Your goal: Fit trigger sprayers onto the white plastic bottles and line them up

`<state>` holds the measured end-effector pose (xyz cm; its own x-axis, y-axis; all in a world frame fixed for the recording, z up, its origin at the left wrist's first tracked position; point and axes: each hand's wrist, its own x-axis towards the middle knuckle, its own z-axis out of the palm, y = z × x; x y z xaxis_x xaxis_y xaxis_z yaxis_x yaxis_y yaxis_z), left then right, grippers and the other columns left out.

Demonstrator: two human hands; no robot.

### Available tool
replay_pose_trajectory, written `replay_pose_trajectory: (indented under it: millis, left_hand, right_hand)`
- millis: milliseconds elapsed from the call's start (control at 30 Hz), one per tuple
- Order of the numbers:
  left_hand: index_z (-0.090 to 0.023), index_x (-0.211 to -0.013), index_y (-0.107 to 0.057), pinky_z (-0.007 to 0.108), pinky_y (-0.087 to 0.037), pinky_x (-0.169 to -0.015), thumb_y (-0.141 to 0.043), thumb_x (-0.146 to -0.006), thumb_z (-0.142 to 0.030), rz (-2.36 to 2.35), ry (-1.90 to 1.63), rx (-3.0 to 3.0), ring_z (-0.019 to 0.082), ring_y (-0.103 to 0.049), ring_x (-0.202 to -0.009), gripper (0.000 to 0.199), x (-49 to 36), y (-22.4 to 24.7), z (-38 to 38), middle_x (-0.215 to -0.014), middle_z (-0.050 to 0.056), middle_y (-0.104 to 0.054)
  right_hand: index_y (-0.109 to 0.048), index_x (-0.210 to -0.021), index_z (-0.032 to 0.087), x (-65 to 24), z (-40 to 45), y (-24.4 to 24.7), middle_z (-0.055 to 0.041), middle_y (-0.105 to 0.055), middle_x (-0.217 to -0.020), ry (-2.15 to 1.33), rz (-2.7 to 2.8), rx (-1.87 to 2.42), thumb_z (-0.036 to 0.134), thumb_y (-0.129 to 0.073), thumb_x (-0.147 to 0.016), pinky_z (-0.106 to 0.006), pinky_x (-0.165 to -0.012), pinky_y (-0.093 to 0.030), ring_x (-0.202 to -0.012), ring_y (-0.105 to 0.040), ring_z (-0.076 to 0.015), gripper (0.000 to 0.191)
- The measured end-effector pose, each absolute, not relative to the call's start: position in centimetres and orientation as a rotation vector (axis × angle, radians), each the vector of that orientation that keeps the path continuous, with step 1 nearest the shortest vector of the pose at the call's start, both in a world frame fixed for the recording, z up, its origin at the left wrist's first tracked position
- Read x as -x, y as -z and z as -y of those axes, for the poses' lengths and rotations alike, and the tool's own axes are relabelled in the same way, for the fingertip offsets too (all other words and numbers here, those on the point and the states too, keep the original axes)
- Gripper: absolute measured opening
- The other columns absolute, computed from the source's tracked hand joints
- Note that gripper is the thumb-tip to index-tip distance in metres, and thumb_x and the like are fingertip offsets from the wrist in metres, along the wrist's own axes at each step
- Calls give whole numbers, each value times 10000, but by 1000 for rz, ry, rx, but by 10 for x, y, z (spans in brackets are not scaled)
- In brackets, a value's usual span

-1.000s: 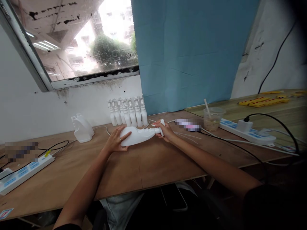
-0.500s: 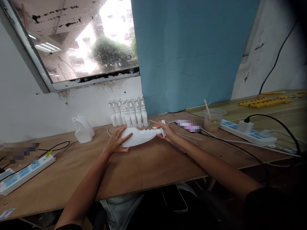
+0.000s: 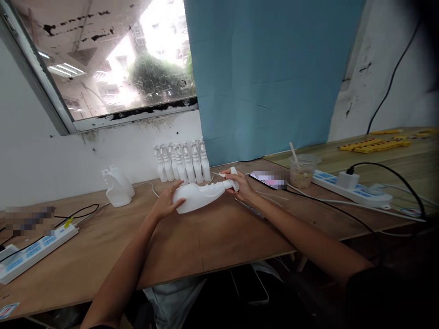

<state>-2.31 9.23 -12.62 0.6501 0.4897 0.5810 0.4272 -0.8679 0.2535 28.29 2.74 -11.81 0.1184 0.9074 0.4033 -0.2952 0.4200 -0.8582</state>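
Observation:
A white spray bottle (image 3: 197,196) lies on its side in the air just over the brown table (image 3: 178,246), its base to the left and its neck to the right. My left hand (image 3: 167,201) is closed round the base end, thumb on the near side. At the other end my right hand (image 3: 239,185) grips the white trigger head (image 3: 234,178), fingers curled about it where it meets the neck. Several white spray bottles (image 3: 185,162) stand upright in a group against the wall, behind the held one. Two white bottles without visible trigger heads (image 3: 118,187) stand further left.
Power strips lie on the left (image 3: 37,251) and right (image 3: 353,189), with cables trailing across the table. A phone (image 3: 267,179) and a plastic cup with a straw (image 3: 302,171) are right of my hands. Yellow strips (image 3: 375,145) lie on the far-right surface.
My left hand's fingers have shifted on the bottle's base. My right hand has turned slightly on the trigger head, and the bottle tilts a little more, neck end higher.

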Motion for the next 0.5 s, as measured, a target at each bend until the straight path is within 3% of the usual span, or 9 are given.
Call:
replay_pose_trajectory:
  millis: [133,200,300,400,500]
  left_hand:
    - [-173,-1173,-588,359,-493,-827,-553,-873,-518,-791,-1017,-2338,268,-610,-978,459,23,128,-97,-1092,90,-645]
    - [-170,-1162,-564,320,-496,-795,-563,-863,-527,-787,-1180,-2158,239,-605,-959,465,28,131,-105,-1071,79,-636]
    - [-180,-1175,-480,291,-486,-838,-519,-881,-528,-878,-1617,-1845,194,-589,-985,458,38,136,-123,-1093,77,-603]
    - [-190,-1126,-394,272,-473,-894,-483,-888,-463,-1033,-1932,-1628,157,-580,-1037,373,49,138,-145,-1133,87,-572]
    - [-197,-1018,-356,264,-505,-798,-561,-828,-370,-1220,-1918,-1604,152,-623,-904,328,52,137,-164,-956,55,-597]
  right_hand:
    - [-609,-984,180,-280,-25,115,33,-545,-571,-1055,1199,640,386,-638,-752,-190,-278,-223,-349,-463,-95,311]
    - [-560,-1122,237,-279,-24,112,-8,-630,-785,-1114,1206,563,433,-603,-782,-211,-333,-347,-480,-572,-130,395]
    - [-496,-1211,314,-283,-25,109,-31,-597,-1098,-1130,1179,521,432,-588,-799,-256,-430,-455,-641,-642,-157,439]
    - [-519,-1160,295,-289,-29,111,-29,-576,-1100,-1108,1140,583,409,-590,-797,-245,-410,-431,-580,-613,-129,386]
    - [-523,-1115,279,-292,-32,114,-27,-589,-1070,-1120,1133,635,395,-589,-792,-236,-395,-415,-525,-584,-109,350]
